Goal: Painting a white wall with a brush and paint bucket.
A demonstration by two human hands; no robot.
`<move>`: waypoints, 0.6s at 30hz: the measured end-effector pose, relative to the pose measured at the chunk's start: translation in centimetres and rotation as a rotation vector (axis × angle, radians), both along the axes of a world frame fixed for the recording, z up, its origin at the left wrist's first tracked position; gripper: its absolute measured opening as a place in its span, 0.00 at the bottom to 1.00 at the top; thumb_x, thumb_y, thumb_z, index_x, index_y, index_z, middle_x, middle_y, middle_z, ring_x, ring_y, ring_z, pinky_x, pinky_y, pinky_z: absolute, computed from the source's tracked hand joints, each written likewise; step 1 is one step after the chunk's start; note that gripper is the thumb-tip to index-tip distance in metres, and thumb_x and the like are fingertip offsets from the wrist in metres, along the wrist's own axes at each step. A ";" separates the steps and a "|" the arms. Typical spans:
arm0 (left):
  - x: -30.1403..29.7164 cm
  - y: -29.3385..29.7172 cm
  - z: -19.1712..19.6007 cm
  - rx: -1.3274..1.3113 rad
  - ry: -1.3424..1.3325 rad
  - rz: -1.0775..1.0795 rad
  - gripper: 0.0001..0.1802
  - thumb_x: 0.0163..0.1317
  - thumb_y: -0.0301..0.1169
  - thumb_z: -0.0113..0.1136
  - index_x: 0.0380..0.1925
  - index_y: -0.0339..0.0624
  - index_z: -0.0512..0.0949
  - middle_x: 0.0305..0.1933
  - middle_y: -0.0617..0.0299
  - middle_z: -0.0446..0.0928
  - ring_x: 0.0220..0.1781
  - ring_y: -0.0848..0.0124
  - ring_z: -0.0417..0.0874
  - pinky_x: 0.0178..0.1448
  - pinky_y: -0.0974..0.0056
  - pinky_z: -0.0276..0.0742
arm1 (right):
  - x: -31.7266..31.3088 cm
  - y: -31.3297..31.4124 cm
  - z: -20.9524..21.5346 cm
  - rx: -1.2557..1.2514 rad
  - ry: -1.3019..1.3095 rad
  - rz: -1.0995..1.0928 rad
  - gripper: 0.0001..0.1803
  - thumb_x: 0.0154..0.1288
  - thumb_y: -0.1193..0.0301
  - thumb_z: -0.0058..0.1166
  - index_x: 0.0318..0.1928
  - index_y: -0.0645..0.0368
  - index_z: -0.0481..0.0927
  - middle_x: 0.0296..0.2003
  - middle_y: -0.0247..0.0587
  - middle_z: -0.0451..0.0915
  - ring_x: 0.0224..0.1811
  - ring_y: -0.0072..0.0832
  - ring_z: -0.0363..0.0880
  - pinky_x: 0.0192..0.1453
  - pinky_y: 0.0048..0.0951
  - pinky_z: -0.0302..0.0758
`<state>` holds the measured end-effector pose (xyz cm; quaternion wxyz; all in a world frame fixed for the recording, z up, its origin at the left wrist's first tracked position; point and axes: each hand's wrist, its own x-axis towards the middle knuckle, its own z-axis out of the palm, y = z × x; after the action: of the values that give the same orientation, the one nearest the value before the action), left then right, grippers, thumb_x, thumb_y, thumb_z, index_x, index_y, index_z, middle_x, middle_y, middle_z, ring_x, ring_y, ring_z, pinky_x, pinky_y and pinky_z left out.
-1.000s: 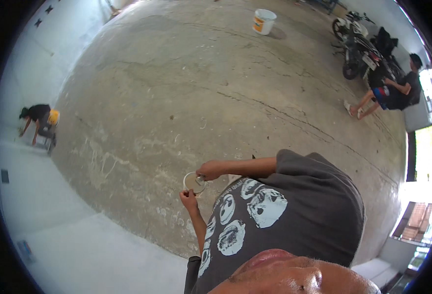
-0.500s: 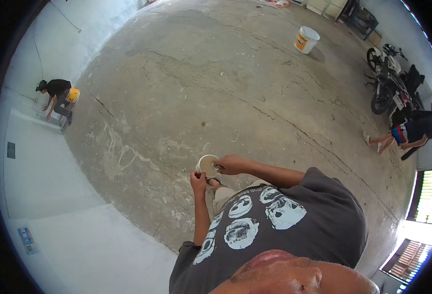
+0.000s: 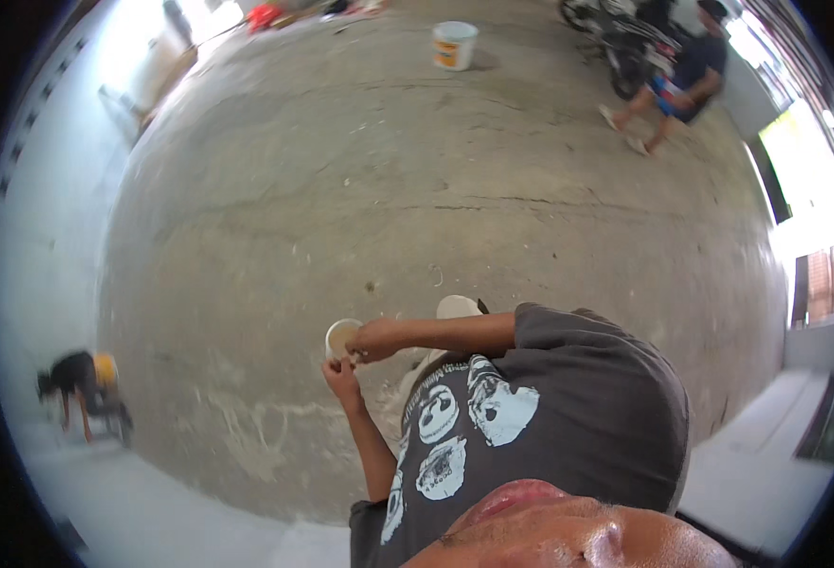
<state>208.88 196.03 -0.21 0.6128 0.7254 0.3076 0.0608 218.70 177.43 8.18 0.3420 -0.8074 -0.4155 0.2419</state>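
Observation:
A small round white tub [image 3: 330, 333] with a beige substance inside is held out in front of my body. My left hand [image 3: 342, 376] grips its near rim with closed fingers. Over the right side of the tub's mouth is my right hand [image 3: 375, 339]. Its fingers are curled together, and whatever they hold, if anything, is too small and blurred to name.
Cracked concrete floor [image 3: 389, 241] spreads ahead. A large white bucket [image 3: 454, 47] stands at the far side. One person [image 3: 677, 85] is near parked motorcycles [image 3: 625, 47] at upper right; another [image 3: 81, 383] bends by the left wall, next to a yellow bucket [image 3: 106, 369].
My view has swung to the right, so the white bucket and motorcycles appear farther left and higher. The tub stays between my hands. The person near the motorcycles has changed posture.

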 end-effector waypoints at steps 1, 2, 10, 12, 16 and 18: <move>1.1 1.0 0.3 -0.020 -0.005 0.022 0.13 0.62 0.27 0.63 0.34 0.39 0.66 0.31 0.63 0.69 0.30 0.73 0.74 0.37 0.65 0.73 | 0.9 0.7 0.0 0.025 -0.004 0.026 0.16 0.63 0.61 0.57 0.47 0.55 0.77 0.35 0.50 0.83 0.39 0.50 0.82 0.42 0.48 0.76; 3.7 3.2 1.3 -0.013 -0.010 -0.017 0.13 0.62 0.27 0.63 0.34 0.39 0.66 0.31 0.63 0.69 0.30 0.73 0.74 0.37 0.65 0.73 | 3.0 2.8 0.5 0.061 -0.016 0.054 0.16 0.63 0.61 0.57 0.47 0.56 0.77 0.35 0.50 0.83 0.39 0.51 0.82 0.42 0.49 0.76; 15.8 11.1 1.0 0.028 0.024 -0.105 0.15 0.64 0.28 0.63 0.33 0.41 0.63 0.31 0.64 0.67 0.30 0.73 0.72 0.36 0.68 0.72 | 15.3 8.4 -1.2 0.067 0.112 -0.037 0.15 0.63 0.63 0.58 0.47 0.56 0.77 0.39 0.50 0.82 0.43 0.50 0.81 0.44 0.48 0.75; 16.9 10.4 0.2 0.026 0.041 -0.083 0.16 0.64 0.29 0.63 0.33 0.41 0.62 0.30 0.65 0.67 0.30 0.73 0.72 0.36 0.68 0.72 | 17.3 8.0 -1.6 0.049 0.136 -0.044 0.15 0.63 0.63 0.58 0.47 0.57 0.77 0.39 0.50 0.82 0.43 0.50 0.81 0.44 0.48 0.75; 19.9 8.9 0.0 -0.148 0.086 -0.008 0.16 0.65 0.28 0.62 0.34 0.42 0.61 0.32 0.64 0.67 0.30 0.73 0.74 0.36 0.67 0.74 | 22.2 7.3 -1.7 0.083 0.164 -0.007 0.17 0.63 0.62 0.61 0.47 0.57 0.77 0.37 0.49 0.83 0.41 0.47 0.82 0.43 0.46 0.75; 22.3 8.0 1.0 -0.175 0.110 -0.012 0.15 0.65 0.27 0.62 0.34 0.42 0.61 0.31 0.64 0.67 0.29 0.72 0.74 0.36 0.67 0.74 | 25.0 7.3 -1.9 0.102 0.212 0.001 0.17 0.63 0.62 0.62 0.47 0.57 0.77 0.36 0.49 0.83 0.41 0.45 0.82 0.42 0.45 0.75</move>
<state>231.22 204.04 0.81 0.6563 0.6732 0.3405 -0.0097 243.74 184.72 6.23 0.4247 -0.7585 -0.3893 0.3045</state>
